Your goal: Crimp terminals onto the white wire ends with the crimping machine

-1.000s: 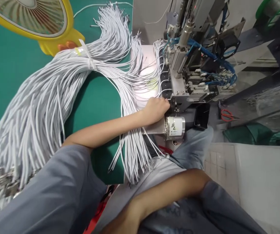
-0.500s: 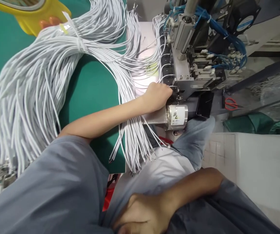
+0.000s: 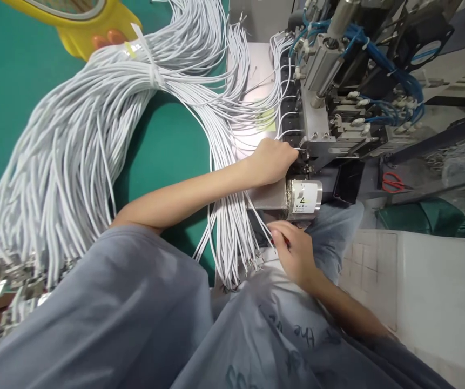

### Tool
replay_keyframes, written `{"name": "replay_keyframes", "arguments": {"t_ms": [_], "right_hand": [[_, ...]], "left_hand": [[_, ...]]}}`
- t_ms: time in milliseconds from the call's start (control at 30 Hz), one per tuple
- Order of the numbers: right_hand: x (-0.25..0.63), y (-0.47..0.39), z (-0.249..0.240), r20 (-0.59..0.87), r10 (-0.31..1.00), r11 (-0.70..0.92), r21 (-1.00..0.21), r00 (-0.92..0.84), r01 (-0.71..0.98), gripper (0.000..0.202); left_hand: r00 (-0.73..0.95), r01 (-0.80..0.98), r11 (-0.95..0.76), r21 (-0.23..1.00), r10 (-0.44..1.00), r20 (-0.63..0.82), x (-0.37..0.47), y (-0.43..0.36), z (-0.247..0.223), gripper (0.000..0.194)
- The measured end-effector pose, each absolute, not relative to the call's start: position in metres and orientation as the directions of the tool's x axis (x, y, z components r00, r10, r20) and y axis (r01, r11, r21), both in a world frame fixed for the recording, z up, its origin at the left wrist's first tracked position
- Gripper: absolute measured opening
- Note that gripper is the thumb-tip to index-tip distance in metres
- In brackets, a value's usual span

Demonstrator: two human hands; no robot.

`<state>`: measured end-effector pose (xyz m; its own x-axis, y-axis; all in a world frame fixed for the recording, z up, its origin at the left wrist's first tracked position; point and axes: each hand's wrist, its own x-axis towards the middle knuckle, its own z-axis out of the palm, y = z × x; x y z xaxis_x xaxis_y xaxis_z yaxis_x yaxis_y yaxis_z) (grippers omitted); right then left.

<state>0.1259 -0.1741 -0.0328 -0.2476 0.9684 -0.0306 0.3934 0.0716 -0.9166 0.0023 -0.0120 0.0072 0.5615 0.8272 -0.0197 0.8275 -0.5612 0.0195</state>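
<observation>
My left hand (image 3: 275, 160) is closed at the edge of the machine, its fingertips pinching a thin white cable whose end is mostly hidden by the hand. Lower down, my right hand (image 3: 295, 251) has its thumb and index finger at a loose white cable (image 3: 258, 216) near the cable's end. The fingers are bent, and the cable appears pinched at their tips. A large bundle of white cables (image 3: 66, 140), tied with a white strip (image 3: 156, 75), spreads over the green mat (image 3: 167, 140). Several cable ends sit in a row along the black machine edge (image 3: 289, 102).
The machine's metal cylinder (image 3: 325, 62) and blue air hoses (image 3: 402, 81) rise at the right. A labelled round metal part (image 3: 305, 197), a black phone-like slab (image 3: 349, 181) and red-handled scissors (image 3: 393, 182) lie nearby. A yellow duck-shaped object (image 3: 82, 29) stands upper left.
My right hand has moved from low in front of my body up to the loose cable by the round metal part. My left hand stays at the machine edge. The view has shifted slightly.
</observation>
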Motion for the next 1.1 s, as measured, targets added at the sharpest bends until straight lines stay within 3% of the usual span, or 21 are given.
{"name": "replay_keyframes", "arguments": {"t_ms": [100,300,467,667,733,800,867,933,1033,1100], "right_hand": [[0.121,-0.158,-0.055,-0.142,0.978,-0.062,-0.9,-0.155,0.432,0.027],[0.113,-0.146,-0.076,-0.389,0.869,-0.39,-0.919,-0.305,0.063,0.026],[0.111,-0.14,-0.064,-0.439,0.725,-0.549,-0.834,-0.531,-0.061,0.022],[0.102,-0.135,-0.066,-0.448,0.568,-0.7,-0.704,-0.69,-0.119,0.032],[0.1,-0.139,-0.067,-0.452,0.624,-0.644,-0.759,-0.637,-0.092,0.032],[0.104,-0.145,-0.063,-0.428,0.741,-0.489,-0.872,-0.517,0.023,0.023],[0.115,-0.152,-0.053,-0.341,0.854,-0.281,-0.938,-0.393,0.204,0.01],[0.133,-0.155,-0.039,-0.246,0.9,-0.121,-0.934,-0.36,0.336,0.012],[0.164,-0.151,-0.018,-0.212,0.911,-0.065,-0.92,-0.353,0.385,0.021],[0.181,-0.144,-0.01,-0.152,0.964,-0.066,-0.931,-0.217,0.358,0.019]], "left_hand": [[0.564,0.826,-0.564,0.019,0.824,-0.051,0.0,-0.009,0.011,0.027],[0.566,0.823,-0.567,0.017,0.819,-0.095,-0.007,-0.005,0.024,0.03],[0.551,0.834,-0.551,0.024,0.834,-0.036,-0.005,-0.011,0.038,0.03],[0.617,0.774,-0.616,0.144,0.786,0.041,0.002,-0.022,0.048,0.033],[0.618,0.765,-0.618,0.18,0.783,0.062,0.003,-0.024,0.051,0.033],[0.64,0.729,-0.639,0.244,0.763,0.087,0.004,-0.029,0.052,0.032],[0.708,0.624,-0.694,0.359,0.697,0.118,0.007,-0.036,0.052,0.032],[0.79,0.464,-0.737,0.491,0.595,0.148,0.013,-0.047,0.049,0.031],[0.863,0.296,-0.712,0.637,0.485,0.141,0.02,-0.059,0.039,0.035],[0.88,0.255,-0.653,0.713,0.462,0.108,0.023,-0.061,0.032,0.036]]}}
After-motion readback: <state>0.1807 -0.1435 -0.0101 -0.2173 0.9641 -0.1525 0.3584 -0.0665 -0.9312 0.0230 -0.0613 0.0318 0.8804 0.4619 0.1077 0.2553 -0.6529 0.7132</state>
